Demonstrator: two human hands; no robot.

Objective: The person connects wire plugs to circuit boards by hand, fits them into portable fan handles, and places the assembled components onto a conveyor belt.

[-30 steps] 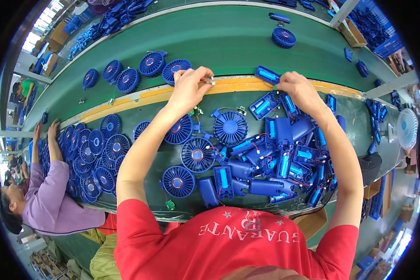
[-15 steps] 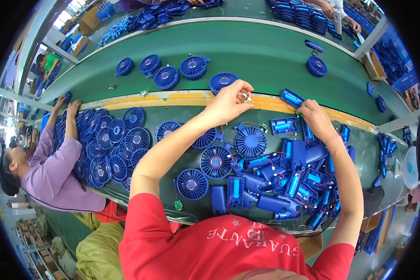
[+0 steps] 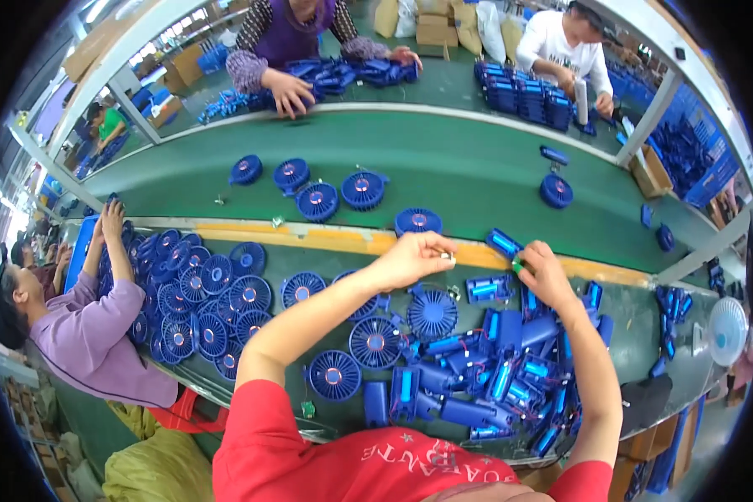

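My left hand (image 3: 417, 258) is closed in a pinch on a small whitish metallic part (image 3: 448, 258), above the yellow-taped edge of the bench. Just to the right, my right hand (image 3: 545, 274) pinches a small green piece (image 3: 517, 264), perhaps a circuit board. Its fingertips are beside the near end of a blue fan handle shell (image 3: 503, 243) with a bright blue cell inside. Whether they touch that shell I cannot tell. Under my forearms lie a loose pile of blue handle shells (image 3: 502, 376) and several round blue fan heads (image 3: 375, 341).
On the green conveyor (image 3: 460, 159) stand several fan heads (image 3: 362, 191). A co-worker (image 3: 100, 335) in purple at left sits by a heap of fan grilles (image 3: 213, 293). Two people work across the belt beside stacked blue parts (image 3: 523, 94). At right stands a small fan (image 3: 728, 330).
The view has tilted up, bringing the people across the belt into sight. Both my hands keep their pinches near the taped edge. The left co-worker's hands have come together.
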